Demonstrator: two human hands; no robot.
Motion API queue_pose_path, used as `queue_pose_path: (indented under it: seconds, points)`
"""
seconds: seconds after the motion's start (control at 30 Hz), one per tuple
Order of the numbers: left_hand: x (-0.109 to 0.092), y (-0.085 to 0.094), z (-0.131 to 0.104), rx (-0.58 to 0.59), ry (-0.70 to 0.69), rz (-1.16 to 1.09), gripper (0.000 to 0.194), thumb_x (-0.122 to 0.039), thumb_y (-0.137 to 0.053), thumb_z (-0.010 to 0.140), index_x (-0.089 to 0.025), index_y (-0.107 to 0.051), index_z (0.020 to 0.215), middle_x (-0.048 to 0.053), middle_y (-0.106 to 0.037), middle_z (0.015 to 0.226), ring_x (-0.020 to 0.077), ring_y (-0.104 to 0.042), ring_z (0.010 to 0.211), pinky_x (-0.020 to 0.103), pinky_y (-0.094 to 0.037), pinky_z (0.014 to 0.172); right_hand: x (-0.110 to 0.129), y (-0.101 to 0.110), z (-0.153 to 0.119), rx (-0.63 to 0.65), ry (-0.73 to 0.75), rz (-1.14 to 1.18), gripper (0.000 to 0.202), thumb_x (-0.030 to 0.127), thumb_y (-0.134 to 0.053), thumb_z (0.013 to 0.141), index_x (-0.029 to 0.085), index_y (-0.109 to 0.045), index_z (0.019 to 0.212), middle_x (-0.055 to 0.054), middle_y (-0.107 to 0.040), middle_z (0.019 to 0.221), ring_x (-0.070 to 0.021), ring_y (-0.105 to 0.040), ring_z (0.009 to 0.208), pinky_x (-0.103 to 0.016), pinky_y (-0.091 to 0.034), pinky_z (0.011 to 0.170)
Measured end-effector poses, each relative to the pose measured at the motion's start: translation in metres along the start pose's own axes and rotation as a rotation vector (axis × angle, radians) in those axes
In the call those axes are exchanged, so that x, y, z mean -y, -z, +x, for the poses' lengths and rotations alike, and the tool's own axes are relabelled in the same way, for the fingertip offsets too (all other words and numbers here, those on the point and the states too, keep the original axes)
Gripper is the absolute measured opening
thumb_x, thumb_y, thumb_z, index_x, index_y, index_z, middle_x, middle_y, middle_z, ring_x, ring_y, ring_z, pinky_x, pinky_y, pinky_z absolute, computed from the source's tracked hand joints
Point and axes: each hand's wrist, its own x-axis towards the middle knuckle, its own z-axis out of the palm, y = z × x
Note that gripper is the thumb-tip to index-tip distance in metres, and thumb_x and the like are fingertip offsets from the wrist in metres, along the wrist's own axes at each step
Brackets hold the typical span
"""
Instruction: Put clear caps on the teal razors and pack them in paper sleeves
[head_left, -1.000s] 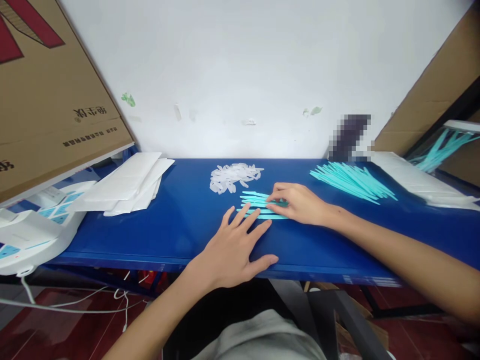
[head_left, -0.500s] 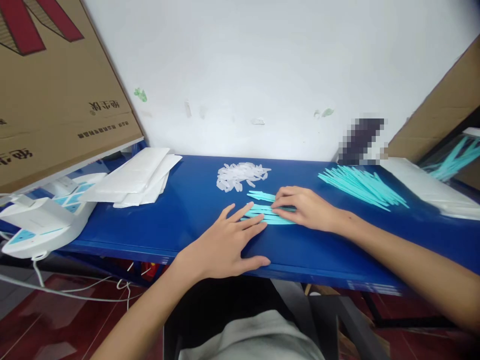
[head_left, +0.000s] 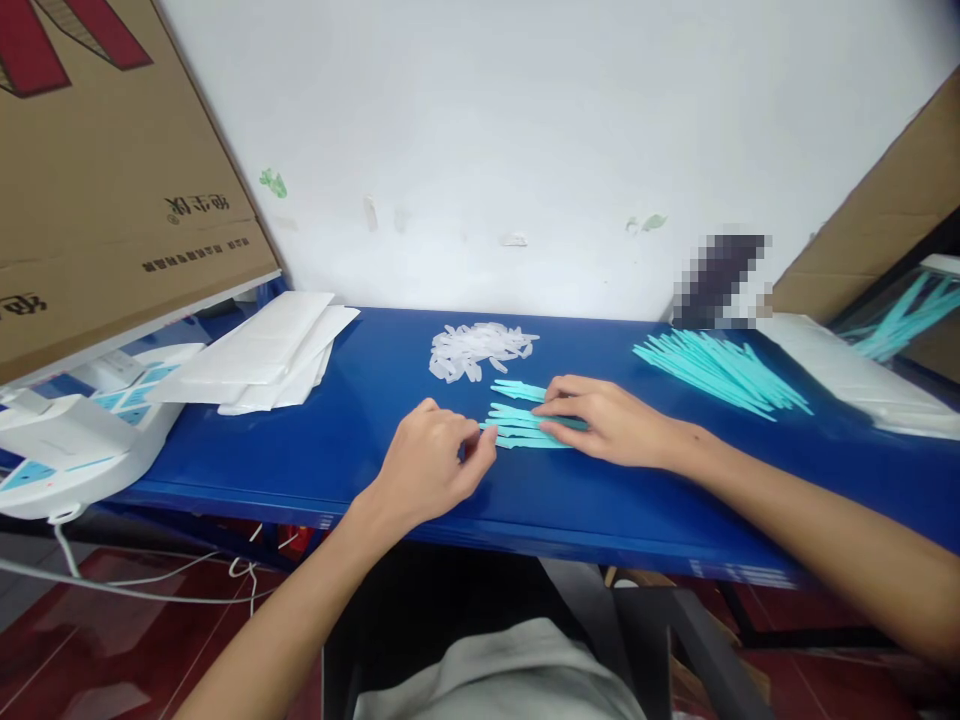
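Several slim turquoise plastic sticks point(head_left: 517, 415) with shaped, narrow tips lie side by side in front of me, one set a little apart behind the others. My left hand point(head_left: 429, 462) is closed, thumb and forefinger pinched at the left tip of one stick. Over the right ends of the group, my right hand point(head_left: 611, 422) bends its fingers and thumb down onto the sticks, hiding those ends. A heap of small translucent white plastic pieces point(head_left: 480, 350) sits behind the sticks. To the right lies a larger pile of turquoise sticks point(head_left: 720, 372).
White flat packets point(head_left: 255, 350) and a white power strip point(head_left: 161, 430) with plugged-in adapters occupy the left of the blue table point(head_left: 300, 450). A big cardboard box point(head_left: 112, 200) leans at left. More white packets point(head_left: 847, 375) lie at right, near bagged turquoise sticks point(head_left: 911, 318).
My left hand has drawn back to the left, going from spread fingers over the sticks to a pinch at one tip. My right hand stays nearly in place on them.
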Motion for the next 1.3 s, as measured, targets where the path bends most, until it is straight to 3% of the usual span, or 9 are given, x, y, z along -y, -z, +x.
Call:
queue_pose_path:
  seconds: [0.07,0.13,0.23,0.33,0.83,1.3]
  points:
    - [0.0009,-0.0032,-0.0007,0.03,0.025,-0.037,0.031,-0.037,-0.048,0.102,-0.016,-0.066,0.089,0.001,-0.061,0.07,0.0152,-0.051,0.06,0.033,-0.04,0.065,0.0021,0.0007,0.0,0.008,0.017,-0.003,0.038,0.039,-0.049,0.104,0.017,-0.078,0.114,-0.012,-0.069,0.103,-0.0231,-0.067,0.091,-0.036,-0.053,0.079]
    - [0.0011,-0.0055,-0.0012,0.077,-0.008,-0.018,0.032,-0.039,-0.05,0.101,-0.014,-0.066,0.115,0.008,-0.066,0.098,0.0198,-0.059,0.079,0.035,-0.046,0.072,0.0043,0.0013,0.0002,0.014,0.032,0.001,0.038,0.039,-0.048,0.104,0.017,-0.078,0.115,-0.012,-0.069,0.103,-0.0233,-0.067,0.092,-0.036,-0.053,0.08]
    - [0.0007,-0.0062,-0.0013,0.16,-0.08,0.052,0.043,-0.043,-0.051,0.102,-0.018,-0.06,0.136,0.016,-0.057,0.133,0.0302,-0.056,0.115,0.046,-0.049,0.094,0.0061,0.0016,0.0005,0.023,0.034,0.002,0.039,0.039,-0.047,0.105,0.017,-0.077,0.116,-0.012,-0.069,0.102,-0.0232,-0.066,0.091,-0.037,-0.053,0.08]
    - [0.0005,-0.0051,-0.0011,0.221,-0.103,0.08,0.047,-0.047,-0.048,0.104,-0.024,-0.057,0.144,0.018,-0.045,0.151,0.0356,-0.043,0.137,0.055,-0.043,0.106,0.0059,0.0016,0.0005,0.039,0.016,0.005,0.04,0.041,-0.046,0.105,0.018,-0.077,0.119,-0.011,-0.068,0.102,-0.0231,-0.066,0.09,-0.036,-0.052,0.078]
    - [0.0004,-0.006,0.0006,0.335,-0.009,0.059,0.055,-0.054,-0.044,0.104,-0.028,-0.051,0.152,0.015,-0.033,0.166,0.0403,-0.028,0.153,0.067,-0.03,0.118,0.0022,0.0055,0.0004,0.061,-0.083,-0.027,0.047,0.046,-0.039,0.107,0.019,-0.075,0.121,-0.01,-0.066,0.1,-0.0214,-0.065,0.085,-0.033,-0.047,0.074]
    - [0.0027,-0.0079,-0.0008,0.314,-0.021,0.023,0.053,-0.053,-0.043,0.106,-0.029,-0.05,0.152,0.014,-0.034,0.166,0.0389,-0.028,0.153,0.067,-0.029,0.118,-0.0008,0.0067,0.0013,0.015,-0.162,-0.094,0.045,0.04,-0.039,0.106,0.02,-0.078,0.106,-0.009,-0.063,0.093,-0.021,-0.062,0.081,-0.033,-0.043,0.069]
